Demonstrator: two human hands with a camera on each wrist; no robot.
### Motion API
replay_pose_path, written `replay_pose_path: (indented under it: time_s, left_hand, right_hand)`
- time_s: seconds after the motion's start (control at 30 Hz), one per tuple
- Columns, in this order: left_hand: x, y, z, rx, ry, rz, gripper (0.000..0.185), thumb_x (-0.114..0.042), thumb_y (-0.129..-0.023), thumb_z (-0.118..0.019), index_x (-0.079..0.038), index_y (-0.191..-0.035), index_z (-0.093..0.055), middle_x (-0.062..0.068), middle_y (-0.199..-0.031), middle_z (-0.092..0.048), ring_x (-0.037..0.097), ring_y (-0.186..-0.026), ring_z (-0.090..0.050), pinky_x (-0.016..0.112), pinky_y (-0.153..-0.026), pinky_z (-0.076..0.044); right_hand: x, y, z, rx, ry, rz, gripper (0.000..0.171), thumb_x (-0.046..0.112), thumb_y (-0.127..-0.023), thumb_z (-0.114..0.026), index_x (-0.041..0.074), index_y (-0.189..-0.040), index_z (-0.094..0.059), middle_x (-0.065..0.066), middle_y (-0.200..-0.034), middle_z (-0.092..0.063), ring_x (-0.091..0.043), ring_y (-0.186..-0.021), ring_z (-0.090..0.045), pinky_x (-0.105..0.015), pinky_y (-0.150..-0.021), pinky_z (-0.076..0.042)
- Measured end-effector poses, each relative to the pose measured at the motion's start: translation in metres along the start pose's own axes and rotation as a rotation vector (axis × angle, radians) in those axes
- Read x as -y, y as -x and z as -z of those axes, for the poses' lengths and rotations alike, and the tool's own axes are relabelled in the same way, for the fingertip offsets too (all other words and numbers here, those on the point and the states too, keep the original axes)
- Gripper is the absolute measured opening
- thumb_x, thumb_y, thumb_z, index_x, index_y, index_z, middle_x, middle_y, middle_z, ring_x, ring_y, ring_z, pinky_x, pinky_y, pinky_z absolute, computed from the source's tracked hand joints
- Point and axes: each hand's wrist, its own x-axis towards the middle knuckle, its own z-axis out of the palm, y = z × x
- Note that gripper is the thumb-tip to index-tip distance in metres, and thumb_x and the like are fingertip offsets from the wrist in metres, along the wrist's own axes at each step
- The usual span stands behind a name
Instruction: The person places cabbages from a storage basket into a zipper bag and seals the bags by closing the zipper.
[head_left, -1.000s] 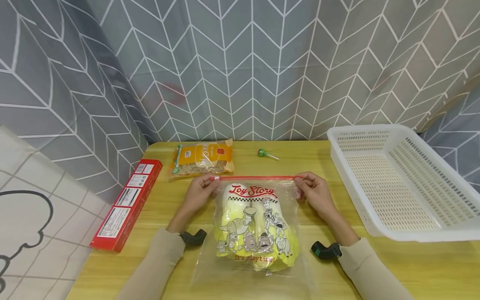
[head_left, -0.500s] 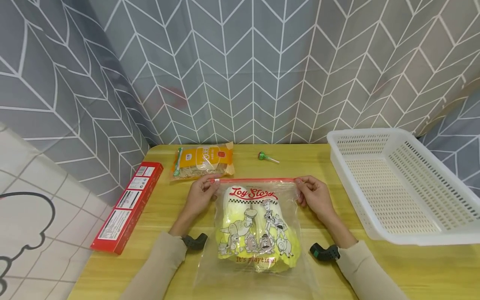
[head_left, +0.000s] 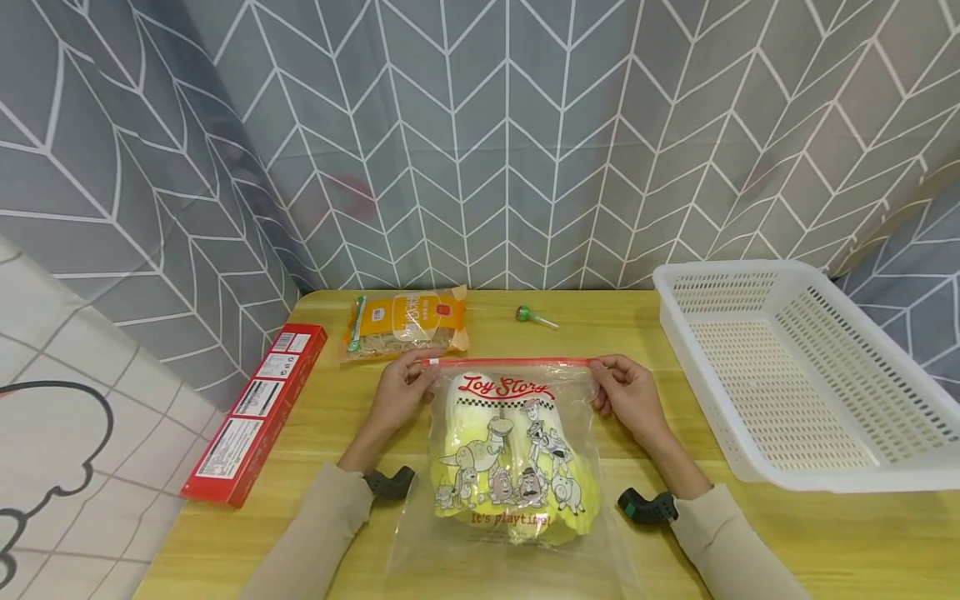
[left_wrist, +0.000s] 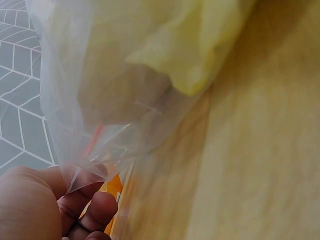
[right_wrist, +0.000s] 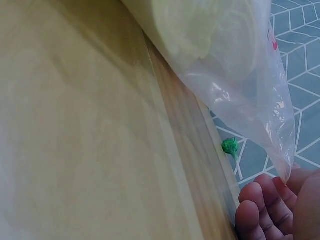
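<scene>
A clear zip bag (head_left: pixel 420 533) with a red zip strip and "Toy Story" cartoon print is in front of me in the head view. Inside it shows a pale yellow Chinese cabbage (head_left: pixel 581 500), its white end toward the zip. My left hand (head_left: pixel 397 396) pinches the bag's top left corner, by the white zip slider (head_left: pixel 432 362). The top right corner is between the thumb and fingers of my right hand (head_left: pixel 630 400). In both wrist views the plastic runs up from the left hand (left_wrist: pixel 55 200) and the right hand (right_wrist: pixel 280 210); the zip is mostly hidden there.
An orange food packet (head_left: pixel 408 321) and a green lollipop (head_left: pixel 525 313) lie at the back of the wooden table (head_left: pixel 667 550). To the left is a long red box (head_left: pixel 255 417). A white perforated basket (head_left: pixel 795 375) stands at the right.
The head view has tilted slightly, so the table sits a little lower in it. Both hands keep their hold on the bag's top corners.
</scene>
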Motion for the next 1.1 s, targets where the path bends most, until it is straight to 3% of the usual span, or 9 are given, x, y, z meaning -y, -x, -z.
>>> replay_pose_path:
  time_s: [0.13,0.37,1.1]
  left_hand:
    - [0.0000,-0.0008,-0.0003,0.001,0.010,-0.007,0.033,-0.014,-0.103,-0.060,0.003,-0.132,-0.060,0.013,-0.076,-0.069,0.007,-0.065,-0.062,0.022,-0.061,-0.053]
    - [-0.0006,-0.0009,0.0000,-0.007,-0.010,-0.016,0.032,-0.014,-0.103,-0.060,0.002,-0.131,-0.062,0.028,-0.088,-0.072,0.007,-0.068,-0.066,0.023,-0.062,-0.055]
    - [0.0019,-0.0006,-0.0001,-0.018,-0.022,0.008,0.031,-0.013,-0.102,-0.061,0.000,-0.130,-0.063,0.026,-0.087,-0.072,0.007,-0.067,-0.064,0.022,-0.062,-0.054]
  right_hand:
    - [-0.0018,-0.0010,0.0009,0.000,0.006,0.006,0.035,0.024,-0.103,-0.061,-0.010,-0.112,-0.063,0.005,-0.058,-0.060,-0.008,-0.047,-0.056,-0.026,-0.044,-0.051]
    - [-0.0018,-0.0015,0.0014,-0.003,0.003,0.012,0.035,0.024,-0.103,-0.062,-0.009,-0.113,-0.064,0.003,-0.059,-0.060,-0.010,-0.048,-0.057,-0.026,-0.044,-0.051]
    - [-0.0025,-0.0002,0.0007,-0.006,0.002,0.002,0.035,0.024,-0.103,-0.062,-0.010,-0.111,-0.064,0.003,-0.060,-0.060,-0.009,-0.049,-0.058,-0.026,-0.045,-0.052]
